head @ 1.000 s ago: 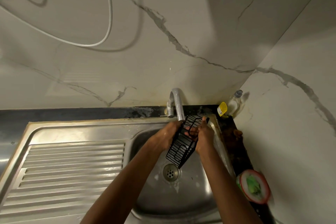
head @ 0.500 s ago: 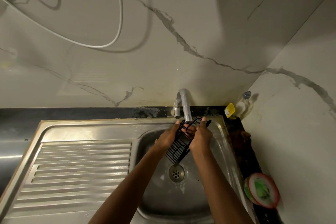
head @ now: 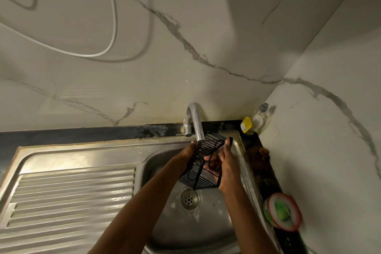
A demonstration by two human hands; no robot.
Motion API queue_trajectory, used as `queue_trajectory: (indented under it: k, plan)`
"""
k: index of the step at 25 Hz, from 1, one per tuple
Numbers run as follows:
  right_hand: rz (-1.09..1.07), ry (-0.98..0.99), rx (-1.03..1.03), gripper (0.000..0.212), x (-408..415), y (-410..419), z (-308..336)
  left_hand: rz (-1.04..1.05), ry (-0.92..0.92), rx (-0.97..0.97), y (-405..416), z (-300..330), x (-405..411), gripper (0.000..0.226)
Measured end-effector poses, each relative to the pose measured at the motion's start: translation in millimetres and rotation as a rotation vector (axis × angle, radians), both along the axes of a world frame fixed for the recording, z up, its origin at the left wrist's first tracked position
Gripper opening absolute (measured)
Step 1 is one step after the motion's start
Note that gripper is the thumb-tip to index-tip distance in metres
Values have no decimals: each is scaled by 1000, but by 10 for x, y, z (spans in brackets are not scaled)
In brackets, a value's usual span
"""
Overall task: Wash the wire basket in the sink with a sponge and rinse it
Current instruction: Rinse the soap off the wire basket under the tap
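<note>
A black wire basket [head: 203, 162] is held tilted over the steel sink bowl [head: 206, 220], right under the spout of the curved tap [head: 195, 121]. My left hand [head: 186, 153] grips its left side, mostly hidden behind the wires. On the right side my right hand [head: 225, 163] holds the basket's edge, with fingers curled through the wires. No sponge shows in either hand. The drain [head: 189, 198] lies just below the basket.
A ribbed steel drainboard [head: 68, 198] stretches to the left. A dish soap bottle [head: 258, 118] with a yellow label stands in the back right corner. A round red-rimmed container with green contents [head: 283, 211] sits on the dark counter at right. Cables hang on the marble wall.
The basket has turned between my hands and now shows more of its open inside; both hands keep hold of it under the tap.
</note>
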State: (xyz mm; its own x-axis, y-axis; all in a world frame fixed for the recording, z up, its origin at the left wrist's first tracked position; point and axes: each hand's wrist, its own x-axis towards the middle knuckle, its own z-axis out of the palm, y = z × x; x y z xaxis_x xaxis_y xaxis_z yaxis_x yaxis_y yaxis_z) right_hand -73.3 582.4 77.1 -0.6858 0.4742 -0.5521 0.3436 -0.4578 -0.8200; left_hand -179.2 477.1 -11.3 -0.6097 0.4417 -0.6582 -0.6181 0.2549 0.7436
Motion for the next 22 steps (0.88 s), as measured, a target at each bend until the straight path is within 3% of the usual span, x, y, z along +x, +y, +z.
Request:
queue_trajectory:
  k: [2,4,7,9,12,17,20,22]
  plan:
    - [-49,84,-76,48,143,191,-32,40,14,33,55,-365,-68,62]
    - [-103,149,-189,35,276,433,-88,92,62,-125,15,-393,-35,67]
    - [-121,51,-219,37,388,771,-203,58,112,-232,-61,-581,-95,73]
    - [-66,-178,-96,49,392,965,-335,171,-22,-107,-150,-339,-19,85]
    - [5,-337,-55,61,368,1108,-553,229,-62,19,-322,-20,82,59]
    - [-23,-274,19,78,223,909,-606,280,84,40,-516,125,214,45]
    - [42,-202,79,61,166,744,-630,370,177,88,-572,88,207,50]
    - [80,-180,-18,62,168,745,-657,413,178,118,-624,84,206,62]
